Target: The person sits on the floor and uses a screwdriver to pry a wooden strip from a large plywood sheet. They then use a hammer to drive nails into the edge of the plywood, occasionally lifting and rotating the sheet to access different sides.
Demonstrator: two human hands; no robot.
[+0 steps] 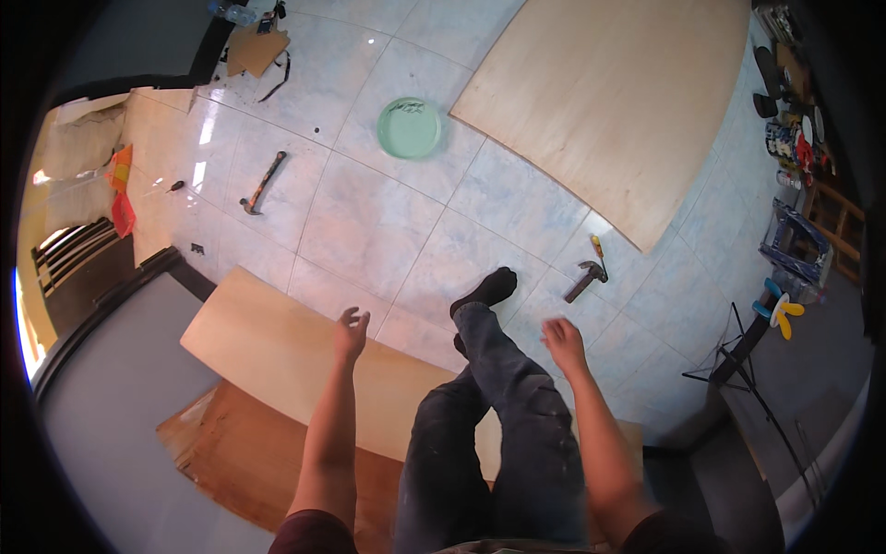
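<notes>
My left hand (351, 334) hovers over the edge of a long pale plywood strip (263, 328); its fingers are apart with nothing in them. To the right of my knees, my right hand (564, 343) is held in the air above the tiles, slightly blurred, its fingers loosely spread and holding nothing I can see. Nearest to it lies a claw hammer (581, 284) with a dark handle, beside a small yellow-handled tool (597, 246). A second hammer (265, 185) rests farther left. A round green basin (408, 140) holds small dark pieces, perhaps nails.
A large plywood sheet (614, 102) lies at the far right. A reddish-brown board (245, 443) sits under the strip. My legs (498, 369) stretch forward over the tiled floor. Cardboard (256, 51) is at the far left; a thin black stand (748, 355) and clutter line the right.
</notes>
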